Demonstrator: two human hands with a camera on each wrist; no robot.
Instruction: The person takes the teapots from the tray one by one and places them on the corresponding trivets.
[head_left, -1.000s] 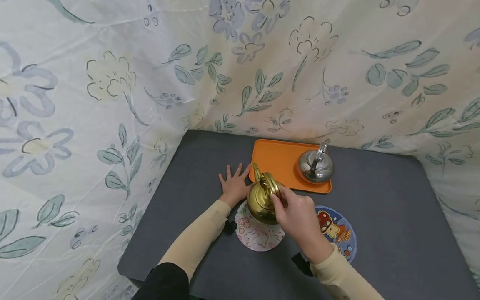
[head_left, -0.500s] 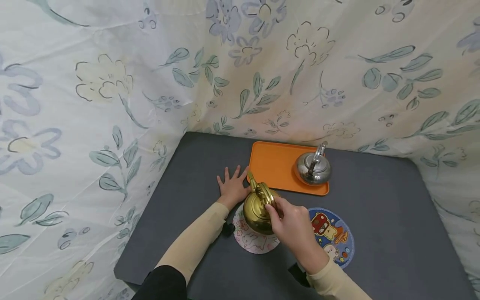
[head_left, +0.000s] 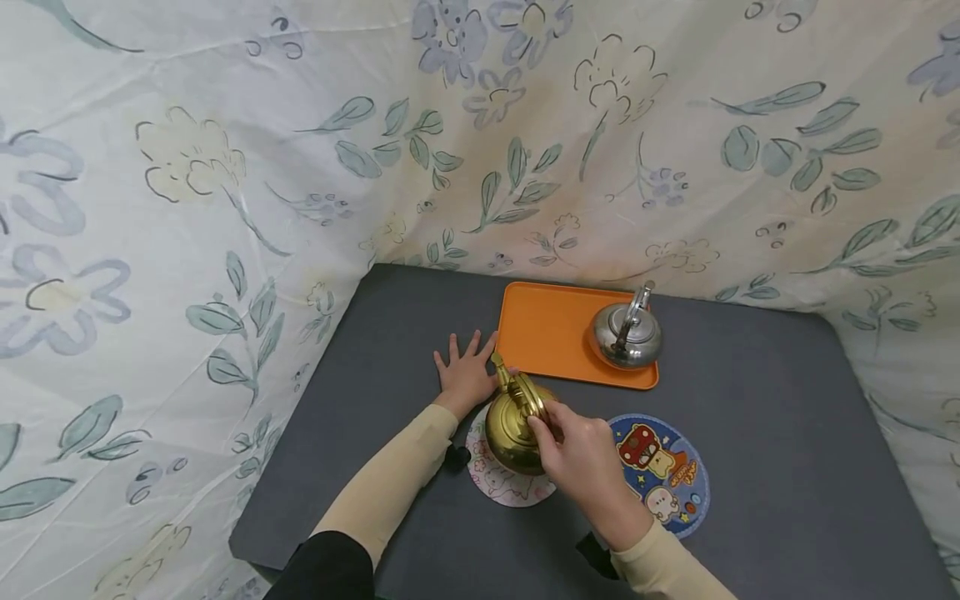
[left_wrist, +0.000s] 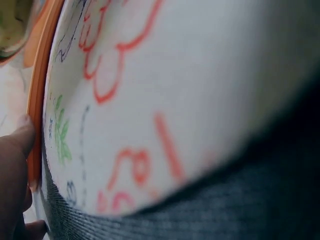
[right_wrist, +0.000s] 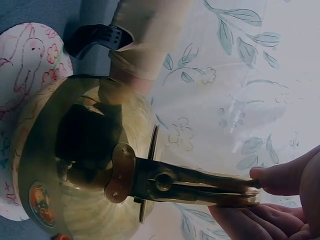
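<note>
A gold kettle point(head_left: 512, 437) is over the round white mat with pink drawings point(head_left: 501, 490), its spout pointing toward the back left. My right hand point(head_left: 588, 454) pinches the kettle's top handle between thumb and fingers; the grip shows in the right wrist view on the handle point(right_wrist: 200, 187). Whether the kettle's base touches the mat, I cannot tell. My left hand point(head_left: 467, 375) lies with spread fingers on the table, beside the left end of an orange tray point(head_left: 540, 329). In the left wrist view, fingers point(left_wrist: 17, 142) are at the tray's edge, near the mat.
On the tray's right end stands a silver kettle point(head_left: 633, 337). A round blue mat with cartoon figures point(head_left: 667, 471) lies to the right, partly behind my right hand. The dark grey table point(head_left: 765, 417) meets a floral cloth point(head_left: 480, 183) at the back and left.
My right hand has brought the gold kettle nearer to me, away from the tray and further over the pink-and-white mat. The left hand keeps its place.
</note>
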